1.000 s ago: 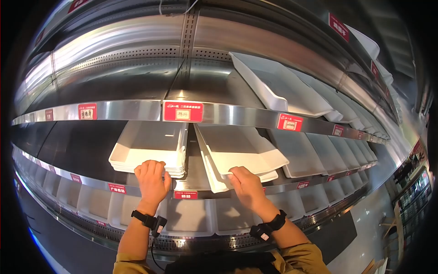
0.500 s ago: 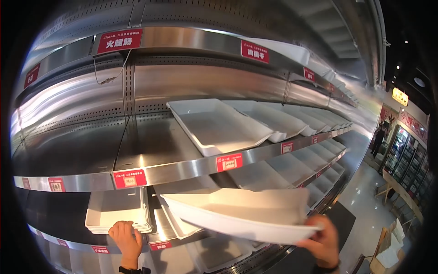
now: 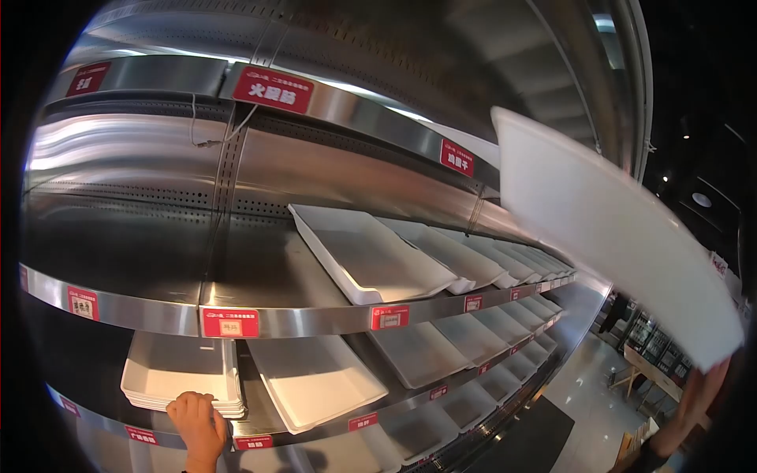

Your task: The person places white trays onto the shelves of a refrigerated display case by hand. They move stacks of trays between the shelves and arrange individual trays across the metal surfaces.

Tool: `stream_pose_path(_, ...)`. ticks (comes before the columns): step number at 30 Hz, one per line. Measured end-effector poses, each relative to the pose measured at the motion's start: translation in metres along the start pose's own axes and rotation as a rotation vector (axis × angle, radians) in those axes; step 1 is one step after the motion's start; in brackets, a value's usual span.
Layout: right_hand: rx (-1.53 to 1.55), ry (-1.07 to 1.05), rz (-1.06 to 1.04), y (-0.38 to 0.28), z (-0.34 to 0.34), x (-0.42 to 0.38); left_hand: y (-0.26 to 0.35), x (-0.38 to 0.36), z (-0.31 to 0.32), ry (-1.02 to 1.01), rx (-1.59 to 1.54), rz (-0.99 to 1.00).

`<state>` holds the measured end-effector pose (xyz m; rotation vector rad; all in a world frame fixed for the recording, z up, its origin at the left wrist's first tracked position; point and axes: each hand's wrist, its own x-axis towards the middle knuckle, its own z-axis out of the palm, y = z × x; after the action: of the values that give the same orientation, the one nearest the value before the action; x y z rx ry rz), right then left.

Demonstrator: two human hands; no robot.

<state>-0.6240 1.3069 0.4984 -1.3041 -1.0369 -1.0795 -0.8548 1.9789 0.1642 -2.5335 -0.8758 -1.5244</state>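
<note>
My right hand (image 3: 698, 402) grips one end of a white tray (image 3: 615, 229), raised and tilted at the right, its underside towards me. The tray hides part of that hand's fingers. Lower left, the curled fingers of my left hand (image 3: 197, 426) close on the front rim of a stack of white trays (image 3: 181, 378). Right beside this stack, a single white tray (image 3: 315, 382) lies slanted on the same shelf. On the shelf above, another white tray (image 3: 371, 256) heads a row of similar ones.
Metal shelf edges carry red labels, one of them (image 3: 230, 322) above the stack. A thin cable (image 3: 209, 143) hangs under the upper shelf. More trays fill the lower levels. To the right are a shiny floor (image 3: 583, 386) and a wooden table (image 3: 650, 366).
My right hand has lifted its tray from the lower shelf up to the right and tipped it. The slanted tray beneath now shows fully. My left hand stays at the stack; the view has shifted.
</note>
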Motion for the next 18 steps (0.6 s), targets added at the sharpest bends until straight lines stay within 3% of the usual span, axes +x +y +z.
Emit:
stream_pose_path(2,0.033,0.096,-0.073,0.005,0.022,0.04,-0.003,-0.001,-0.002,-0.004,-0.018,0.015)
stream_pose_path(6,0.079,0.052,-0.233,0.002,0.232,0.132,-0.005,-0.003,-0.005,0.015,-0.024,0.038)
stream_pose_path(7,0.03,0.021,-0.177,-0.006,0.282,0.142,-0.005,-0.004,-0.005,0.015,-0.025,0.038)
stream_pose_path(9,0.051,-0.021,-0.335,0.002,0.373,0.153,-0.006,-0.006,-0.004,0.004,-0.02,0.023)
stream_pose_path(11,-0.044,-0.099,-0.196,0.007,0.442,0.15,-0.005,-0.007,-0.004,0.011,-0.018,0.026)
stream_pose_path(12,-0.159,-0.108,-0.233,0.018,0.473,0.151,-0.006,-0.007,-0.004,0.015,-0.011,0.026)
stream_pose_path(13,-0.242,-0.093,-0.256,0.03,0.499,0.15,-0.007,-0.007,-0.005,0.026,-0.023,0.042)
stream_pose_path(14,-0.2,-0.258,-0.15,0.024,0.51,0.145,-0.005,-0.006,-0.009,0.025,-0.005,0.044)
stream_pose_path(18,-0.32,-0.231,-0.105,0.059,0.545,0.149,-0.004,-0.005,-0.009,0.05,0.068,0.056)
